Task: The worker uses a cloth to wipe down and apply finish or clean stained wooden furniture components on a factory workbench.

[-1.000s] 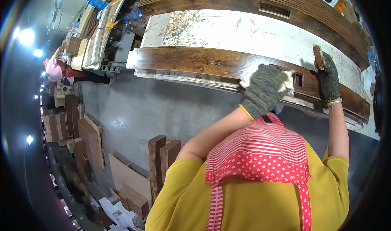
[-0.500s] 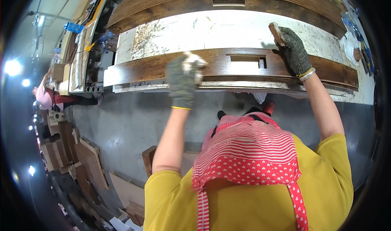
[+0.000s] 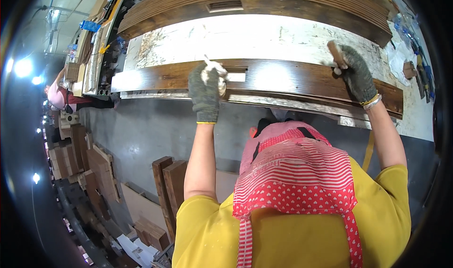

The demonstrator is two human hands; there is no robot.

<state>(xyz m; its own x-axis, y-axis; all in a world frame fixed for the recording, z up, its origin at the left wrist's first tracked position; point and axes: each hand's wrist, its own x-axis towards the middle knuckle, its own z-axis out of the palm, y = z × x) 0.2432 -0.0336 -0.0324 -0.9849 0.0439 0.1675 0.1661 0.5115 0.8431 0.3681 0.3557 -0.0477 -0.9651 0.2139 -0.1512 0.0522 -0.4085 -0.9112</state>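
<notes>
A long dark-stained wooden board (image 3: 292, 77) with a rectangular cut-out lies across the bench in front of me. My left hand (image 3: 204, 95), in a dark grey knit glove, grips a crumpled white cloth (image 3: 214, 72) over the board, just left of the cut-out. Towards the board's right end is my right hand (image 3: 358, 76), gloved alike, its fingers closed around a small brown block (image 3: 336, 54) with something pale beside it. The block's exact kind cannot be made out. Whether the right hand touches the board is unclear.
Beyond the board, a stack of ridged brown boards (image 3: 283, 3) spans the far side of the white, stained bench top (image 3: 264, 39). Hand tools (image 3: 421, 76) lie at the right edge. Wooden pieces (image 3: 168, 178) stand behind me at left. A co-worker (image 3: 59, 95) stands far left.
The bench and boards have shifted left in view, as my viewpoint moved right. My left hand, smeared by motion before, now sits beside the cut-out. The right hand is further right, still holding the block.
</notes>
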